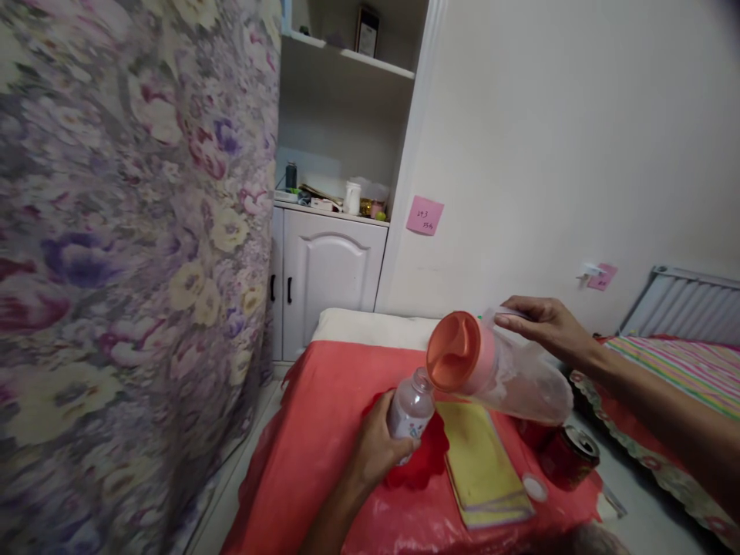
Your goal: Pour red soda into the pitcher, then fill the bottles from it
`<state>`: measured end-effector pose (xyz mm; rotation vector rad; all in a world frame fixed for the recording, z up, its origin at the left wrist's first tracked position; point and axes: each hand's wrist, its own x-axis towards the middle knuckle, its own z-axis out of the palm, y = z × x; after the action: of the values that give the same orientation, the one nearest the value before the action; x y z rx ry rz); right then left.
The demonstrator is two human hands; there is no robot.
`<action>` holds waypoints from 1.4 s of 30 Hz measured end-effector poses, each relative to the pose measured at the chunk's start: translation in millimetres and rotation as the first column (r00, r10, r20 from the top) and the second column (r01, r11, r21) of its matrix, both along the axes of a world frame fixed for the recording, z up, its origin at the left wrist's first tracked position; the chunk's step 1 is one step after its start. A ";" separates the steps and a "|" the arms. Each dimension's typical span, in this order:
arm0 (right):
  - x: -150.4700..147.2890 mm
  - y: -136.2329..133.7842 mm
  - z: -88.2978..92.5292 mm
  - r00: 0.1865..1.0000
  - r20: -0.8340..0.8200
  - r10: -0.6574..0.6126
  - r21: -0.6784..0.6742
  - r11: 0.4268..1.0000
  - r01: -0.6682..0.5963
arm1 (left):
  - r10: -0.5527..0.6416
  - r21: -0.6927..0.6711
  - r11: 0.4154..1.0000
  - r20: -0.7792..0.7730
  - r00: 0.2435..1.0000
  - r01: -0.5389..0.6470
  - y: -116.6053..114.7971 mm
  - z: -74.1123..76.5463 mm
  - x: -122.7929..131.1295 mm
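Note:
My left hand is wrapped round a small clear baby bottle and holds it upright over the red-covered table. My right hand grips a clear plastic jug with an orange lid. The jug is tipped on its side, its spout right above the bottle's open neck. The bottle looks partly filled with pale liquid.
A yellow folded cloth, a small white cap and a red tin can lie on the table. A floral curtain fills the left. A white cabinet with shelves stands behind. A striped bed is at right.

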<state>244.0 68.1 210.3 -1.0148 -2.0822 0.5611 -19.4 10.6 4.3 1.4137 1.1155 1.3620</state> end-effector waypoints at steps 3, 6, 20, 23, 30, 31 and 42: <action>-2.0 1.4 4.6 0.999 0.040 0.023 -0.021 1.000 -0.022 | 0.005 -0.027 1.000 0.001 1.000 -0.005 -0.4 2.6 0.6; -3.7 2.1 8.7 0.997 0.070 0.036 -0.011 0.999 -0.035 | 0.002 -0.033 0.999 0.002 1.000 -0.002 0.0 2.9 1.0; -9.6 4.3 20.5 0.975 0.210 0.066 0.030 0.997 -0.074 | -0.005 -0.031 0.999 -0.016 1.000 0.005 2.2 -0.2 2.7; -12.2 2.8 23.8 0.974 0.213 0.078 0.032 0.996 -0.087 | 0.001 -0.035 0.999 -0.017 1.000 -0.002 2.1 0.7 3.1; -16.0 0.8 27.2 0.970 0.228 0.084 0.037 0.995 -0.095 | 0.009 -0.057 0.998 -0.029 1.000 -0.011 2.2 -0.2 3.8; -16.0 0.8 27.5 0.968 0.236 0.083 0.040 0.995 -0.095 | 0.012 -0.055 0.998 -0.030 0.999 -0.013 2.4 -0.4 3.9; -16.6 2.5 30.8 0.957 0.270 0.105 0.038 0.992 -0.120 | -0.001 -0.055 0.999 -0.022 1.000 0.000 4.7 -4.3 4.6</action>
<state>227.4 70.7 241.1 -0.9901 -2.3929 0.4406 -14.8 15.4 0.0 1.3927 1.1579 1.3086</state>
